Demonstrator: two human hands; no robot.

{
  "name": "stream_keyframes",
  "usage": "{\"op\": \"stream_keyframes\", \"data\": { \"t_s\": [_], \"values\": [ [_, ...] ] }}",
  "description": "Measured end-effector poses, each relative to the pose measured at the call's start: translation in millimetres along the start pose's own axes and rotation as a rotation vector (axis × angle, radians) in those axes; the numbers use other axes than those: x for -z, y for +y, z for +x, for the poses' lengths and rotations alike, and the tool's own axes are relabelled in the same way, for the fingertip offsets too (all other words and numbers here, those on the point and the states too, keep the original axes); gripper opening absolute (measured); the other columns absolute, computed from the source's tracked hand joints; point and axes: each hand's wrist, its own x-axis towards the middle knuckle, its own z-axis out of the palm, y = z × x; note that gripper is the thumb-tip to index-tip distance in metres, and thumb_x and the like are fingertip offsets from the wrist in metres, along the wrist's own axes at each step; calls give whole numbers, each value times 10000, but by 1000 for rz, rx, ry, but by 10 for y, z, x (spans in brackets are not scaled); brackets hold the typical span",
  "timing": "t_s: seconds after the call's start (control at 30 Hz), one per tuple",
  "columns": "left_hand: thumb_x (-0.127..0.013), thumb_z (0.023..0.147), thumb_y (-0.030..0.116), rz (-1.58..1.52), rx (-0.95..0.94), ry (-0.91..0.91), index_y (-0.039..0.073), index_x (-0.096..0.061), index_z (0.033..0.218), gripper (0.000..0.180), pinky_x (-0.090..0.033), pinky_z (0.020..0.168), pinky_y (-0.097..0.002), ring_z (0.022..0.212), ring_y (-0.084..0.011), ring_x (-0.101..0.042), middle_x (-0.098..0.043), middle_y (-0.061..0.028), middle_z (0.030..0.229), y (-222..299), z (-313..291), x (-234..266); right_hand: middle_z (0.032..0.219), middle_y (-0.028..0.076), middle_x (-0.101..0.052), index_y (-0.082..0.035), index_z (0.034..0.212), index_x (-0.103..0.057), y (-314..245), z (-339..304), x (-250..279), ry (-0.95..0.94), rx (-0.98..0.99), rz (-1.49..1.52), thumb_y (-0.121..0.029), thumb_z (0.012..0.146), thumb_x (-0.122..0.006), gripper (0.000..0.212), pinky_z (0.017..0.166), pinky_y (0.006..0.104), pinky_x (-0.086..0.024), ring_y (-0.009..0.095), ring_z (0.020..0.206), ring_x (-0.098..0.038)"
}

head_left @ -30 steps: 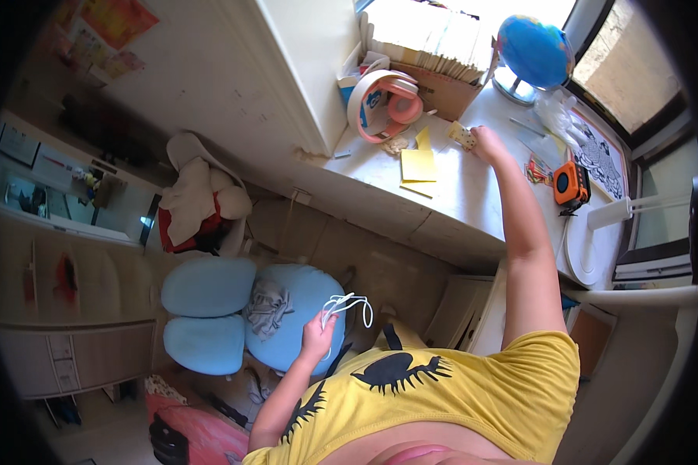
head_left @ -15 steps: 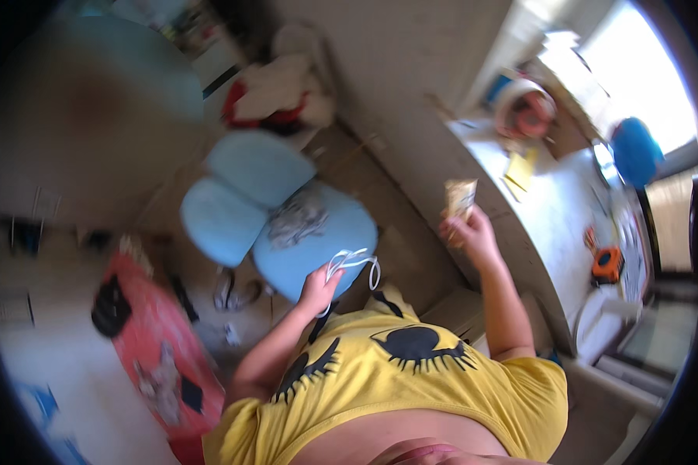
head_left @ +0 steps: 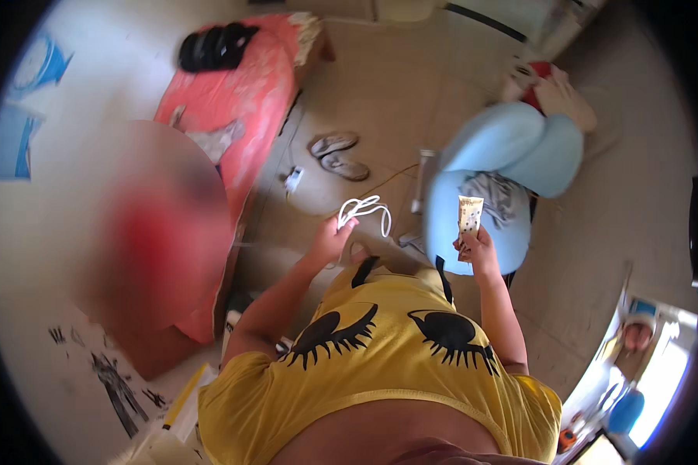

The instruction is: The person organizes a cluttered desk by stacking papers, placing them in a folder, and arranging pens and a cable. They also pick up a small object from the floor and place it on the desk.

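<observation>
A looped white cable [head_left: 364,209] is gripped in my left hand [head_left: 332,239], its coils sticking out past the fingers toward the right. My right hand [head_left: 477,252] is closed round the lower end of a slim cream packet [head_left: 470,217] with dark printed marks, held upright. What is inside the packet cannot be seen. Behind my right hand stands a light blue chair [head_left: 457,194], with crumpled grey cloth [head_left: 495,195] on its seat. Both hands are held apart in front of my yellow shirt [head_left: 388,341].
A bed with a red cover [head_left: 248,85] stands at the left, bearing a black bag [head_left: 215,48]. Grey slippers [head_left: 340,157] and a white power strip [head_left: 294,179] lie on the tiled floor. At the far right is a cluttered desk [head_left: 597,372]. A blurred patch hides part of the bed.
My view has swung left: the bed is now nearer, and the chair and desk have shifted right. The cable and packet stay in my hands; the right hand has come lower.
</observation>
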Motion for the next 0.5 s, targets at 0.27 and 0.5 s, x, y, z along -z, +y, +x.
{"op": "stream_keyframes", "data": {
  "t_s": [0.27,0.5],
  "values": [
    [-548,856,241,114,254,372,24,-609,913,232,-428,594,-344,631,-260,-563,-592,-150,703,-950,-506,1218,807,35,-600,-12,1004,-533,19,1010,-1767,-306,-71,-231,-60,819,-567,195,554,261,-491,109,652,-580],
    [-549,851,298,-37,469,452,24,-591,940,291,-433,631,-359,667,-277,-554,-587,-159,727,-954,-678,1180,868,56,-622,13,1055,-542,154,1301,-2935,-633,-289,-309,-37,776,-637,299,608,240,-482,117,712,-591]
  ]
}}
